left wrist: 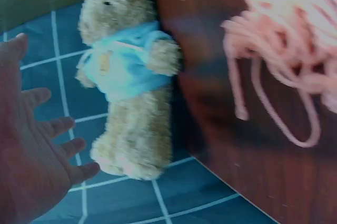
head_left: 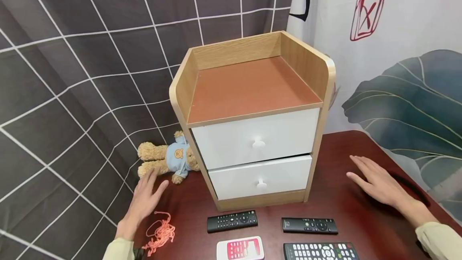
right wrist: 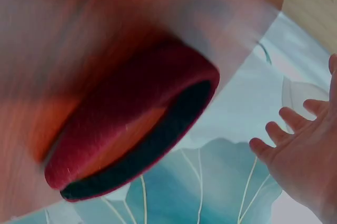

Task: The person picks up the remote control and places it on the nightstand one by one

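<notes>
My left hand [head_left: 142, 200] is over the left side of the table with its fingers extended and nothing in its grasp. Just beyond its fingertips lies a teddy bear [head_left: 176, 158] in a light blue top, its head partly behind the cabinet in the head view. A tangle of coral-pink yarn [head_left: 162, 234] is beside that wrist. On the right, my right hand [head_left: 379, 181] hovers with spread fingers, also holding nothing. Near it, a dark red velvety headband [right wrist: 142, 87] with a black lining sits by the table's right edge, largely hidden behind the forearm in the head view.
A wood-edged cabinet [head_left: 252, 85] with two closed white drawers [head_left: 231, 141] stands mid-table. In front are two slim black remotes [head_left: 232, 221], a larger remote [head_left: 306, 252] with a white keypad, and a white device [head_left: 221, 250] with a pink key panel. Curtains hang behind.
</notes>
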Available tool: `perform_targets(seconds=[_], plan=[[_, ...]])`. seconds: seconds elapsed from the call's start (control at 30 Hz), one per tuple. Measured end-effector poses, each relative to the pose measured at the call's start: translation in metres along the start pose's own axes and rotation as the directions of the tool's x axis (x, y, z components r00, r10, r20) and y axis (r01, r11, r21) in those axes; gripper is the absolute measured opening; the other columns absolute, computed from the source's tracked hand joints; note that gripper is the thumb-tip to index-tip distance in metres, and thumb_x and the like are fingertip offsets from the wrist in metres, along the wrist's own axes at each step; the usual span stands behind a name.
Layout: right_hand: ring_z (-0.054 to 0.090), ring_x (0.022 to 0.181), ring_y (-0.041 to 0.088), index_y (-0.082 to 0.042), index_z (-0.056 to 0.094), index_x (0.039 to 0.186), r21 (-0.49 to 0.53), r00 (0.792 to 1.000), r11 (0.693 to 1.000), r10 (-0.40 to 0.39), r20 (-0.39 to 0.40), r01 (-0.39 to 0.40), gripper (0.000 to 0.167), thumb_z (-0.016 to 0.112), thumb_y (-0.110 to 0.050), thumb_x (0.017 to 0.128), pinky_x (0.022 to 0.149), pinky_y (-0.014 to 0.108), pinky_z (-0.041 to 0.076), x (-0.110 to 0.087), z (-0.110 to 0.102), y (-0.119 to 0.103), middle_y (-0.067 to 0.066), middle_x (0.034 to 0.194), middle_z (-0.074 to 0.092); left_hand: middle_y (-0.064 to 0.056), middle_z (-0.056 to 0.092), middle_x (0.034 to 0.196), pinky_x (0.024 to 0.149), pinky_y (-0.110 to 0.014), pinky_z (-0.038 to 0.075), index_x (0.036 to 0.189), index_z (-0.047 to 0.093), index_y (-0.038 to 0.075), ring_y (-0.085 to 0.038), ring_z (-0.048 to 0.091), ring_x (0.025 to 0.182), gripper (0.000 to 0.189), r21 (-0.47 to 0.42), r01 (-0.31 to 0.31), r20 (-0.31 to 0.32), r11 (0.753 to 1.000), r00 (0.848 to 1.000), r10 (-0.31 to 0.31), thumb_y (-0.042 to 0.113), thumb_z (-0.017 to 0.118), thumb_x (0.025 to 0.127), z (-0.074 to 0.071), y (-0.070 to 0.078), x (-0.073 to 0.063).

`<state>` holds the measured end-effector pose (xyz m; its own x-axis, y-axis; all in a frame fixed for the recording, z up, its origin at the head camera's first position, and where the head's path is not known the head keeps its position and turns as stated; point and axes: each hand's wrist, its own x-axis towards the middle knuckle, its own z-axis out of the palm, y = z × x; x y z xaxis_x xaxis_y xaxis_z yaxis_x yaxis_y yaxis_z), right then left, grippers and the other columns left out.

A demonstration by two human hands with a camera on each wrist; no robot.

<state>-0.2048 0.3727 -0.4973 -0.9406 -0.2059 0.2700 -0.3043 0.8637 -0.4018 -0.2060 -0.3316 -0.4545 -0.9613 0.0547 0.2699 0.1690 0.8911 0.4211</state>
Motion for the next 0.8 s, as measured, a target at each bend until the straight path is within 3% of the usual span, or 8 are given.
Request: perform_targets(seconds=[0.17,0.33,0.43,0.5,0.6,0.7,0.8], plan=[[0.035,0.134,0.051,-0.004,0.035,0.153,0.024,1.0,1.0,0.001,0.018,-0.002,0.07,0.06,-0.037,0.097,0.111,0.072,0.021,-0.007,0.009,-0.016,0.031,0.148,0.04,-0.026,0.033,0.157,0.111,-0.069,0.027,0.155,0.034,0.009,-0.049,0.029,0.144,0.062,-0.103,-0.094,-0.099,0.99,0.992,0.084,0.036,0.051,0.102,-0.015,0.019,0.016],[0.043,0.129,0.046,-0.001,0.047,0.145,0.031,0.999,0.999,0.013,0.052,-0.014,0.064,0.063,-0.039,0.095,0.099,0.069,0.035,-0.015,0.02,-0.03,0.027,0.142,0.049,-0.019,0.036,0.158,0.111,-0.064,0.031,0.156,0.034,0.017,-0.042,0.032,0.144,0.058,-0.174,-0.201,-0.191,0.964,0.967,0.167,0.026,0.053,0.102,-0.036,0.048,0.034],[0.05,0.125,0.042,-0.003,0.055,0.139,0.015,0.997,1.0,0.002,0.076,-0.003,0.059,0.063,-0.041,0.094,0.096,0.065,0.042,-0.021,0.026,-0.037,0.022,0.135,0.057,-0.015,0.037,0.158,0.117,-0.048,0.032,0.155,0.035,0.021,-0.035,0.033,0.146,0.057,-0.212,-0.262,-0.257,0.942,0.944,0.205,0.02,0.053,0.101,-0.051,0.069,0.043],[0.056,0.121,0.035,-0.007,0.061,0.133,-0.009,0.996,1.0,-0.01,0.084,0.011,0.055,0.065,-0.044,0.093,0.093,0.061,0.047,-0.026,0.03,-0.042,0.014,0.129,0.063,-0.013,0.041,0.156,0.117,-0.033,0.032,0.154,0.038,0.019,-0.025,0.037,0.144,0.056,-0.238,-0.332,-0.324,0.913,0.913,0.248,0.016,0.052,0.101,-0.06,0.083,0.049],[0.062,0.11,0.025,-0.013,0.067,0.125,-0.041,0.994,0.999,-0.024,0.11,0.029,0.049,0.066,-0.048,0.091,0.087,0.05,0.055,-0.032,0.035,-0.049,0.002,0.12,0.067,-0.014,0.047,0.151,0.113,-0.016,0.031,0.152,0.041,0.013,-0.011,0.042,0.139,0.052,-0.268,-0.464,-0.432,0.844,0.841,0.324,0.014,0.049,0.101,-0.074,0.105,0.06],[0.062,0.103,0.017,-0.017,0.07,0.119,-0.054,0.988,0.998,-0.035,0.149,0.044,0.045,0.066,-0.051,0.09,0.083,0.042,0.057,-0.036,0.039,-0.055,-0.007,0.114,0.067,-0.016,0.05,0.148,0.112,-0.017,0.036,0.15,0.041,0.004,-0.008,0.046,0.136,0.048,-0.305,-0.578,-0.523,0.757,0.766,0.374,0.014,0.045,0.103,-0.087,0.126,0.072],[0.061,0.101,0.012,-0.019,0.07,0.118,-0.053,0.98,0.997,-0.042,0.196,0.053,0.045,0.064,-0.054,0.09,0.082,0.038,0.057,-0.04,0.042,-0.06,-0.01,0.113,0.066,-0.014,0.052,0.146,0.11,-0.022,0.041,0.149,0.039,0.0,-0.014,0.05,0.135,0.048,-0.339,-0.642,-0.573,0.687,0.72,0.391,0.014,0.041,0.103,-0.097,0.145,0.08]])
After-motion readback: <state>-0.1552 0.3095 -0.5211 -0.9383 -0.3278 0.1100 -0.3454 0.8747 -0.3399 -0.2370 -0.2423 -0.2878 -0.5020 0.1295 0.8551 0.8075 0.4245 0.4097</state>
